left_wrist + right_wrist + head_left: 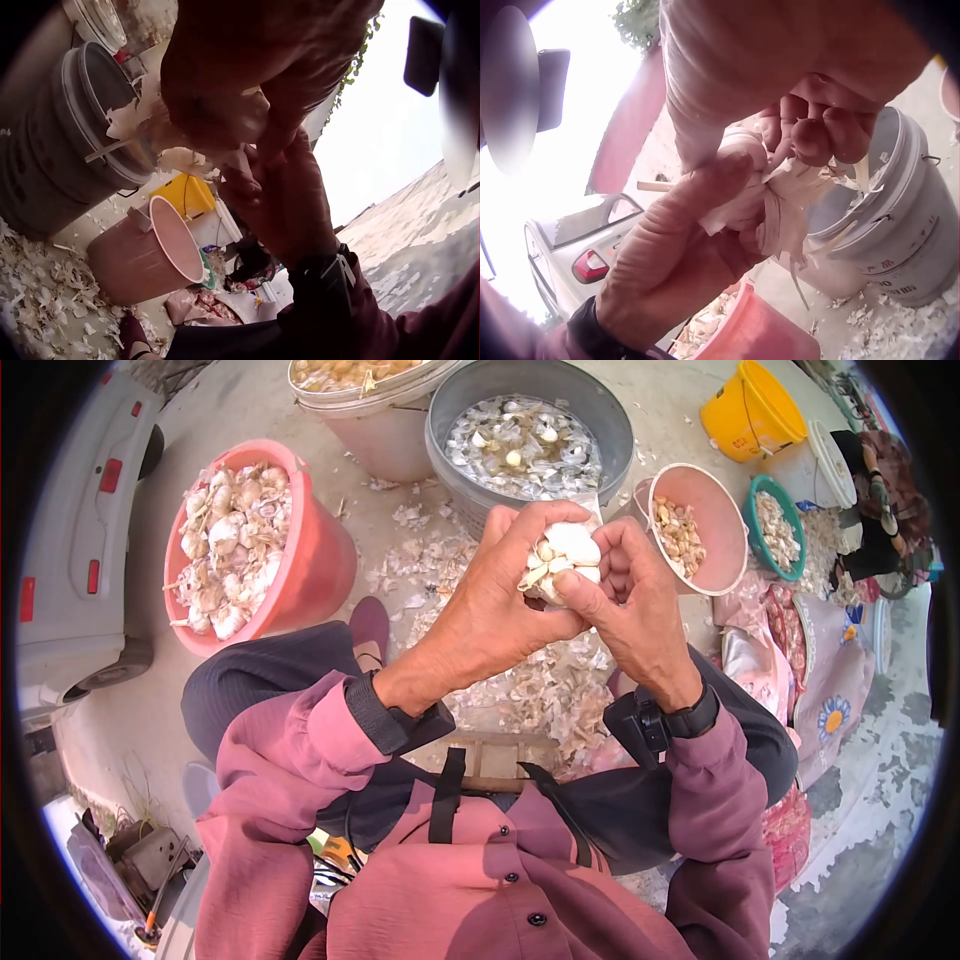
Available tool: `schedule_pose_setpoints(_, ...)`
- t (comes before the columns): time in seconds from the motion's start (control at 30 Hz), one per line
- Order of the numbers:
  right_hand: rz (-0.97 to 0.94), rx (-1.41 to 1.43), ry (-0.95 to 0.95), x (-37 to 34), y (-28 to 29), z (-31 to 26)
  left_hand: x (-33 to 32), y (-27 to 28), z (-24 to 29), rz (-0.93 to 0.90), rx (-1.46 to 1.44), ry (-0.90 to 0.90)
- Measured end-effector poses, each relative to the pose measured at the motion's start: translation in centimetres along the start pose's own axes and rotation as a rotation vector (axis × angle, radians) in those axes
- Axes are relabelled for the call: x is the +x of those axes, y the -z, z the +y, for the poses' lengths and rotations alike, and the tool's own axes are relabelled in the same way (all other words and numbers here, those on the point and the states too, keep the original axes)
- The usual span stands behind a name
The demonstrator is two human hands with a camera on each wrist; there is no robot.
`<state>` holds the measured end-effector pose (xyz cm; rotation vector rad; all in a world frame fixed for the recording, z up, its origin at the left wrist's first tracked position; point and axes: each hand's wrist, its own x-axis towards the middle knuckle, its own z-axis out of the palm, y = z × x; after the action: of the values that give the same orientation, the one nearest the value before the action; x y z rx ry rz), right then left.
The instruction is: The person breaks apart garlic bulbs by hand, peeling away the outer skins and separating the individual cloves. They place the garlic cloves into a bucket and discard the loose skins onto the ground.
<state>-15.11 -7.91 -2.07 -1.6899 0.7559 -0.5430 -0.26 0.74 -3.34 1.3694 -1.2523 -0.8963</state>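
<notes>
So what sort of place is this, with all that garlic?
Probably an outdoor yard: a car is parked at one side, a pink tub is heaped with garlic bulbs, and papery skins litter the ground, so it may be a peeling spot.

Garlic skins [575, 710], buckets [325, 550] on ground [130, 730]

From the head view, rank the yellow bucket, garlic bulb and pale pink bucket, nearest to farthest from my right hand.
1. Garlic bulb, touching the right hand.
2. Pale pink bucket, ahead on the right.
3. Yellow bucket, farther ahead, right.
</notes>
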Motion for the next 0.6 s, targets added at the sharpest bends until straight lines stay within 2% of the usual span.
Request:
schedule_pose_setpoints(0.13, 0.006, 0.045, -0.027, -0.3, -0.3, 0.5, -0.2, -0.3, 0.3, -0.004, -0.039, 0.042)
schedule_pose_setpoints(0.2, -0.022, 0.134, -0.052, -0.4, -0.4, 0.3, 0.0, 0.0, 0.0, -0.080, -0.215, 0.087)
schedule_pose_setpoints(0.33, -0.017, 0.320, -0.068, -0.6, -0.7, -0.4, -0.1, 0.1, 0.6, -0.066, -0.162, 0.068)
schedule_pose_setpoints(0.4, -0.027, 0.387, -0.038, -0.6, -0.6, -0.5, 0.0, 0.2, 0.7, -0.085, -0.263, 0.037)
schedule_pose_setpoints(0.43, -0.028, 0.387, -0.042, -0.6, -0.7, -0.6, -0.2, 0.2, 0.9, -0.084, -0.265, 0.040)
schedule_pose_setpoints(0.5, -0.036, 0.370, -0.027, -0.5, -0.9, -0.5, -0.6, 0.2, 1.1, -0.070, -0.260, 0.178)
schedule_pose_setpoints(0.6, -0.036, 0.329, -0.007, -0.5, -1.0, 0.0, -0.7, -0.1, 0.4, -0.049, -0.322, 0.113)
